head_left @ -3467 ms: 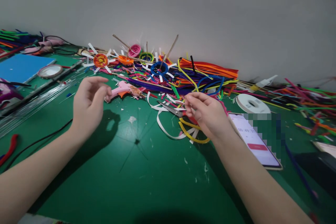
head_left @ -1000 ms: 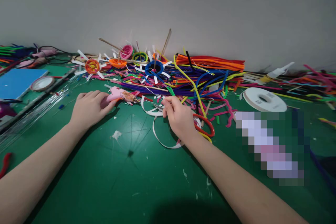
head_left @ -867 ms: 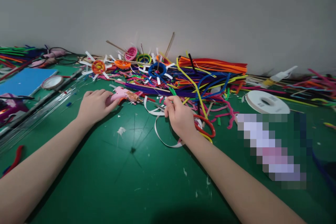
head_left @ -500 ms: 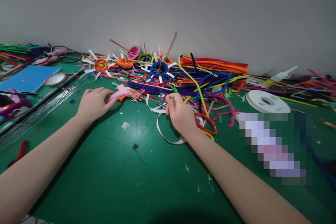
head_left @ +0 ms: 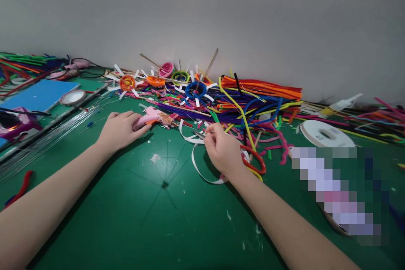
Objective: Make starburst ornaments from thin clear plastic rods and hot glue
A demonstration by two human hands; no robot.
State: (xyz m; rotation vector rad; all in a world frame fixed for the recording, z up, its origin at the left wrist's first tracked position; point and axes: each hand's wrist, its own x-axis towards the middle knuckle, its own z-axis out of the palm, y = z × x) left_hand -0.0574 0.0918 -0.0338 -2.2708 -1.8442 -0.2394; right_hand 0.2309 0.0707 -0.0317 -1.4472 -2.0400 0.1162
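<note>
My left hand (head_left: pixel 122 130) is wrapped round the handle of a pink glue gun (head_left: pixel 151 114), which lies on the green table with its nozzle to the right. My right hand (head_left: pixel 223 147) is closed in a pinch near that nozzle; what its fingertips hold is too small to make out. Under and beside this hand are scissors (head_left: pixel 257 161) with orange handles, their blades showing left of the fingers. A white ribbon (head_left: pixel 198 169) curls on the table below the right hand.
Pipe cleaners (head_left: pixel 262 88) in many colours are heaped along the wall, with small coiled pieces such as a blue one (head_left: pixel 195 89) among them. A ribbon spool (head_left: pixel 327 134) and a glue bottle (head_left: pixel 340 105) lie at right. At left are a blue board (head_left: pixel 41 95) and a tape roll (head_left: pixel 72 97).
The whole view has shifted slightly, so things sit lower and further right. My left hand has closed more fully round the glue gun's handle. My right hand keeps its pinch.
</note>
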